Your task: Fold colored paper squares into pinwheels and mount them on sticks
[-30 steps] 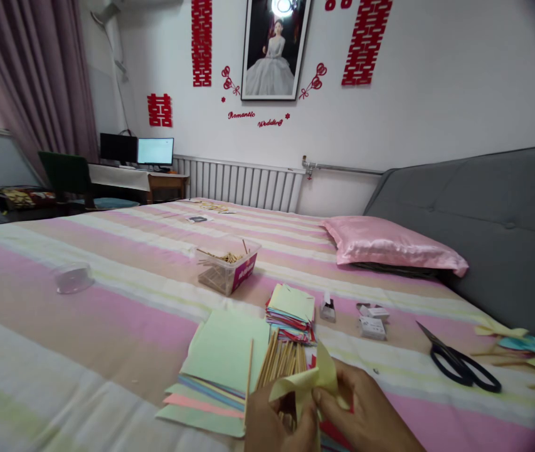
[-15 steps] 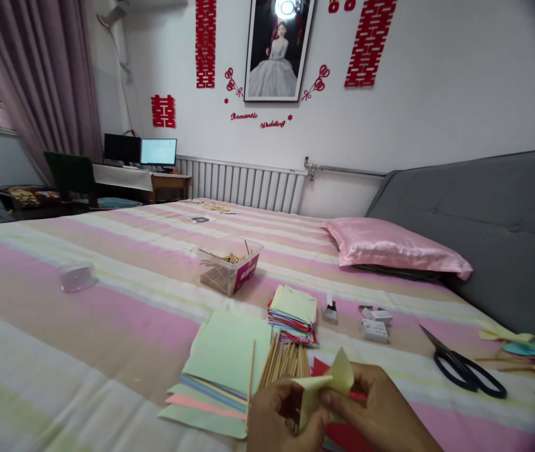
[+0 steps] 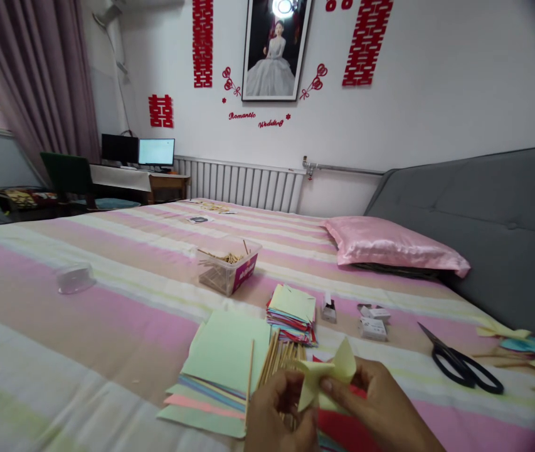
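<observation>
A piece of pale yellow paper (image 3: 313, 382), folded with its corners standing up, is held between my two hands at the bottom of the head view. My right hand (image 3: 382, 398) pinches it, the thumb pressed on its middle. Curled round its left side is my left hand (image 3: 279, 408); some of its fingertips are hidden behind the paper. Red paper (image 3: 345, 427) lies beneath my hands. Just behind them are a bundle of thin wooden sticks (image 3: 279, 355) and a stack of small coloured squares (image 3: 293, 304). Larger pale green sheets (image 3: 227, 348) lie to the left, a single stick on them.
Black-handled scissors (image 3: 465, 367) and paper pieces on sticks (image 3: 530, 348) lie at the right. Small white boxes (image 3: 373, 329) sit beyond my hands. A clear tub (image 3: 222, 276) holds sticks; a clear lid (image 3: 75, 279) lies left. A pink pillow (image 3: 394, 245) rests by the headboard.
My left thumb has come down off the paper's front. The yellow paper has turned slightly and its upper corner stands a little higher. The right hand keeps its pinch.
</observation>
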The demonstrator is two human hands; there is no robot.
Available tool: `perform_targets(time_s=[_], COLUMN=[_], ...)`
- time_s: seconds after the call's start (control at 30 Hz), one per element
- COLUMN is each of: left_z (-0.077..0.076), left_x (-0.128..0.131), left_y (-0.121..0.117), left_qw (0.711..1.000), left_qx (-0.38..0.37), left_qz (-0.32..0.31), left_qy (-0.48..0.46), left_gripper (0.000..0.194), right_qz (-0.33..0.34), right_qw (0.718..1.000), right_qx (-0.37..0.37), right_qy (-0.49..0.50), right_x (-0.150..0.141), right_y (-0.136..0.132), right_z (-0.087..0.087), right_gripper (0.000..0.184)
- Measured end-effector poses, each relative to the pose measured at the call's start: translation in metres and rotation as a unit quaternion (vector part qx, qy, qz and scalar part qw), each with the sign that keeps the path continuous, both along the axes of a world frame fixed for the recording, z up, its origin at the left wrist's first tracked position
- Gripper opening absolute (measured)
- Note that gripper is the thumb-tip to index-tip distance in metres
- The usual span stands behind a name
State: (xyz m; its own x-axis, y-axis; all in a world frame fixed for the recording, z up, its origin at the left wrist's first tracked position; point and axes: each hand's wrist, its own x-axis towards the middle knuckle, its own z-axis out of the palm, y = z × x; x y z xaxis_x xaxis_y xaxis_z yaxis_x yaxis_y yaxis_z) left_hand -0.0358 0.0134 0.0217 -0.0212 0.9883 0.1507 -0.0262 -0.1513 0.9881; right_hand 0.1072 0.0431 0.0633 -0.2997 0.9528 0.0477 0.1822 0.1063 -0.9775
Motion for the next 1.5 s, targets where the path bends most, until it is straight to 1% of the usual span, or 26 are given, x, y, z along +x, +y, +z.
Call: perform_targets(time_s=[0.07, 0.13, 0.17, 0.23, 0.3, 0.37, 0.47, 0.6, 0.67, 0.77, 0.9, 1.1, 1.17, 1.37, 1.5], left_z=[0.004, 0.006, 0.006, 0.005, 0.003, 0.0, -0.005, -0.011, -0.012, -0.013, -0.014, -0.013, -0.014, -0.015, -0.013], left_x=[-0.006, -0.012, -0.015, -0.018, -0.019, -0.017, -0.013, -0.009, -0.008, -0.006, -0.005, -0.004, -0.004, -0.005, -0.003], left_y=[0.0, -0.001, -0.001, -0.003, -0.005, -0.005, -0.003, 0.001, 0.002, 0.002, 0.003, 0.002, 0.002, 0.002, 0.002], left_qw=[0.999, 0.993, 0.986, 0.958, 0.919, 0.888, 0.856, 0.818, 0.807, 0.797, 0.789, 0.783, 0.783, 0.794, 0.814], left_qx=[-0.003, -0.02, -0.033, -0.07, -0.103, -0.097, -0.063, -0.069, -0.074, -0.084, -0.095, -0.093, -0.088, -0.079, -0.077], left_qz=[0.03, 0.098, 0.139, 0.208, 0.248, 0.26, 0.254, 0.229, 0.227, 0.225, 0.224, 0.232, 0.238, 0.238, 0.223], left_qy=[0.017, 0.056, 0.09, 0.183, 0.287, 0.366, 0.447, 0.523, 0.541, 0.554, 0.564, 0.569, 0.568, 0.553, 0.53], left_gripper=[0.02, 0.017, 0.016, 0.016, 0.017, 0.02, 0.025, 0.026, 0.023, 0.018, 0.017, 0.024, 0.025, 0.026, 0.023], right_qz=[-0.036, -0.08, -0.097, -0.118, -0.121, -0.126, -0.145, -0.156, -0.151, -0.128, -0.097, -0.136, -0.139, -0.13, -0.133], right_qw=[0.999, 0.997, 0.995, 0.993, 0.993, 0.992, 0.989, 0.987, 0.988, 0.992, 0.995, 0.99, 0.99, 0.991, 0.991], right_qx=[0.007, 0.006, 0.004, 0.0, -0.004, -0.004, 0.005, 0.016, 0.021, 0.017, 0.003, 0.025, 0.023, 0.012, 0.009], right_qy=[-0.007, -0.001, 0.002, 0.001, -0.001, 0.007, 0.019, 0.018, 0.019, 0.012, -0.007, 0.014, 0.014, 0.017, 0.014], right_x=[0.008, 0.017, 0.023, 0.031, 0.037, 0.037, 0.033, 0.028, 0.028, 0.03, 0.032, 0.026, 0.025, 0.025, 0.025], right_y=[0.003, 0.006, 0.008, 0.01, 0.011, 0.011, 0.009, 0.008, 0.008, 0.008, 0.008, 0.007, 0.006, 0.006, 0.006], right_z=[0.004, 0.006, 0.006, 0.006, 0.006, 0.006, 0.007, 0.008, 0.007, 0.009, 0.011, 0.009, 0.008, 0.009, 0.009], right_gripper=[0.03, 0.032, 0.032, 0.031, 0.032, 0.035, 0.036, 0.039, 0.04, 0.037, 0.035, 0.042, 0.044, 0.041, 0.042])
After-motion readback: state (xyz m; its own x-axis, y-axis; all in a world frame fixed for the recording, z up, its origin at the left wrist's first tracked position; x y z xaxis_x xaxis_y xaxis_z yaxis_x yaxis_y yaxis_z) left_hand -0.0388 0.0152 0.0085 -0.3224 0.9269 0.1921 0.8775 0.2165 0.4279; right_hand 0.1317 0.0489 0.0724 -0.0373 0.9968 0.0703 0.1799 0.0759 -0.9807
